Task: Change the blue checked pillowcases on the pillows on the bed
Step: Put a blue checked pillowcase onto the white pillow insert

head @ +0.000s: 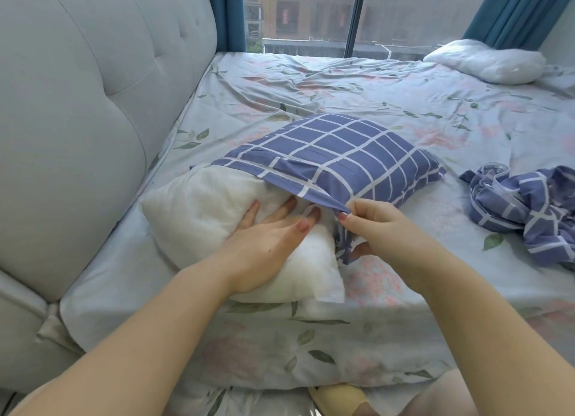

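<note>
A white pillow (199,207) lies near the bed's front left, its far half still inside a blue checked pillowcase (351,154). My left hand (267,238) lies flat on the bare white end with fingers spread and straight. My right hand (382,228) pinches the open hem of the pillowcase at its near corner. A second blue checked pillowcase (522,207) lies crumpled on the sheet at the right. A bare white pillow (488,60) rests at the far right corner.
The bed carries a pale floral sheet (373,98), wrinkled in the middle. A grey padded headboard (93,104) runs along the left. Beyond the bed is a large window (311,14) with teal curtains (522,10). A yellowish slipper (336,400) shows at the bottom edge.
</note>
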### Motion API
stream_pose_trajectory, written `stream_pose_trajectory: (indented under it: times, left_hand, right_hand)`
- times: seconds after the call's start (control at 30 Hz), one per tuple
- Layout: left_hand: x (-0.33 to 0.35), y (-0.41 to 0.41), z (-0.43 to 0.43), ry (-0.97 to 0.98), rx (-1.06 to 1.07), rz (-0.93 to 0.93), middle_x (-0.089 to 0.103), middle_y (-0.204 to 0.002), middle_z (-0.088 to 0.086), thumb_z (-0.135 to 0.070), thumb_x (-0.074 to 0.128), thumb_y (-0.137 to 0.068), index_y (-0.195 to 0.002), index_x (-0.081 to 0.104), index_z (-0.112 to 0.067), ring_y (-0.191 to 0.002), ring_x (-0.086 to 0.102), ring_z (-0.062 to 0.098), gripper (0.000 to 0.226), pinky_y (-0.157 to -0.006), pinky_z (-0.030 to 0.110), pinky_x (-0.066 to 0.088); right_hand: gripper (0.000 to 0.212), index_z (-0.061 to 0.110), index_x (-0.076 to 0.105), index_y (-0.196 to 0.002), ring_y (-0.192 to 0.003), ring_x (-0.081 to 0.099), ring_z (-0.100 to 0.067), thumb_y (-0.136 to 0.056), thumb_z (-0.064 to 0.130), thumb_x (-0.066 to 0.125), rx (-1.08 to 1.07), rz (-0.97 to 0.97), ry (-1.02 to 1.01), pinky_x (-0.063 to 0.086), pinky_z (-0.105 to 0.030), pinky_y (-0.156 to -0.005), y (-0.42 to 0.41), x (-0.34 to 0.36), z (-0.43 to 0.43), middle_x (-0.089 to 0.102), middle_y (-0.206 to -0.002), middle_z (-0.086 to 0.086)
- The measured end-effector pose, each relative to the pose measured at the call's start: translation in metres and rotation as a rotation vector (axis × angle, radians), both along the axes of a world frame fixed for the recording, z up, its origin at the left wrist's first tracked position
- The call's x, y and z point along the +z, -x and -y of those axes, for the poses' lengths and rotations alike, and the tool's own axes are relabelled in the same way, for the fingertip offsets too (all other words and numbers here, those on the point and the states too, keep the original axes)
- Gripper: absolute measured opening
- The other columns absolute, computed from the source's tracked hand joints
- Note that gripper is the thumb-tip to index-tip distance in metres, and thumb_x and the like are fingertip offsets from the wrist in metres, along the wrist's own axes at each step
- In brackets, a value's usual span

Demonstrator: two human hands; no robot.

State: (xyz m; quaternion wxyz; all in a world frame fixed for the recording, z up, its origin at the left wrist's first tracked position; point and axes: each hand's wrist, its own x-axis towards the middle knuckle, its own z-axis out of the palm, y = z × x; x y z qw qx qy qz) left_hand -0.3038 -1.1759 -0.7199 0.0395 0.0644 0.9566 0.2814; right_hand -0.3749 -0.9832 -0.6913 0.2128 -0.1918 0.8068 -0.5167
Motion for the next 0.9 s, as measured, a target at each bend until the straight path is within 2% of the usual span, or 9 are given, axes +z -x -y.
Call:
stream_pose_trajectory:
  times: [0.27,0.37,0.43,0.5,0.57,0.6,0.67,0.8,0.9]
  left_hand:
    - [-0.003,0.016,-0.005,-0.213,0.149,-0.057,0.030,-0.155,-0.022,-0.072,-0.012,-0.077,-0.141,0.042,-0.045,-0.124,0.003,-0.026,0.088,-0.118,0.025,-0.016]
    - [0.013,0.018,-0.012,-0.411,0.199,-0.103,0.027,-0.138,-0.038,-0.070,-0.006,-0.090,-0.114,0.043,-0.059,-0.119,0.006,-0.027,0.056,-0.121,0.027,-0.010]
    - [0.024,0.019,-0.016,-0.603,0.277,-0.147,0.032,-0.136,-0.036,-0.077,0.001,-0.084,-0.097,0.038,-0.060,-0.133,0.014,-0.015,0.043,-0.124,0.033,0.003]
    - [0.031,0.020,-0.020,-0.724,0.355,-0.149,0.042,-0.151,-0.004,-0.091,0.009,-0.069,-0.092,0.046,-0.060,-0.144,0.028,0.012,0.054,-0.122,0.038,0.016]
    - [0.025,0.024,-0.022,-0.784,0.403,-0.109,0.055,-0.132,0.016,-0.089,0.011,-0.070,-0.082,0.065,-0.045,-0.138,0.038,0.030,0.071,-0.120,0.041,0.023]
    - [0.020,0.025,-0.023,-0.804,0.421,-0.081,0.058,-0.129,0.010,-0.088,0.014,-0.070,-0.096,0.069,-0.038,-0.138,0.039,0.028,0.079,-0.119,0.039,0.024]
    - [0.011,0.028,-0.026,-0.867,0.434,-0.036,0.045,-0.147,-0.008,-0.096,0.022,-0.066,-0.142,0.045,-0.030,-0.144,0.032,0.011,0.103,-0.121,0.032,0.021]
    - [0.010,0.031,-0.032,-0.852,0.484,0.025,0.017,-0.160,-0.015,-0.089,0.023,-0.062,-0.156,0.015,-0.027,-0.144,0.012,-0.002,0.113,-0.116,0.017,0.006]
    - [0.014,0.028,-0.038,-0.778,0.431,0.047,0.022,-0.159,-0.014,-0.085,0.030,-0.070,-0.156,0.022,-0.020,-0.145,0.018,0.000,0.107,-0.115,0.017,0.008]
  right_hand:
    - [0.036,0.005,0.033,-0.072,-0.061,0.031,-0.018,-0.098,0.021,0.050,0.046,-0.261,-0.067,0.031,-0.035,-0.060,-0.021,-0.004,0.020,0.032,-0.064,-0.001]
    - [0.037,0.009,0.031,-0.070,-0.058,0.029,-0.014,-0.099,0.021,0.050,0.007,-0.369,0.029,0.029,-0.034,-0.057,-0.030,0.004,0.026,0.031,-0.058,0.006]
    - [0.036,0.013,0.032,-0.069,-0.054,0.031,-0.013,-0.099,0.025,0.048,-0.008,-0.521,0.072,0.030,-0.036,-0.054,-0.039,0.011,0.030,0.033,-0.056,0.007]
    - [0.033,0.018,0.030,-0.069,-0.051,0.031,-0.012,-0.096,0.029,0.046,-0.014,-0.625,0.104,0.031,-0.034,-0.052,-0.047,0.015,0.035,0.034,-0.054,0.007]
    - [0.032,0.021,0.029,-0.069,-0.050,0.033,-0.014,-0.095,0.029,0.045,0.033,-0.647,0.069,0.031,-0.033,-0.051,-0.050,0.012,0.038,0.034,-0.054,0.008]
    - [0.033,0.022,0.029,-0.069,-0.050,0.036,-0.015,-0.095,0.029,0.046,0.075,-0.643,0.008,0.032,-0.035,-0.052,-0.050,0.010,0.039,0.036,-0.054,0.007]
    - [0.036,0.024,0.029,-0.068,-0.054,0.041,-0.019,-0.097,0.026,0.050,0.185,-0.623,-0.135,0.033,-0.037,-0.054,-0.053,0.004,0.036,0.039,-0.055,0.005]
    - [0.040,0.022,0.029,-0.067,-0.060,0.042,-0.019,-0.098,0.034,0.050,0.306,-0.632,-0.325,0.031,-0.028,-0.055,-0.065,0.005,0.024,0.040,-0.059,0.003]
    - [0.042,0.017,0.041,-0.070,-0.063,0.050,-0.018,-0.097,0.048,0.046,0.315,-0.596,-0.418,0.040,-0.024,-0.058,-0.062,0.002,0.019,0.052,-0.064,-0.001]
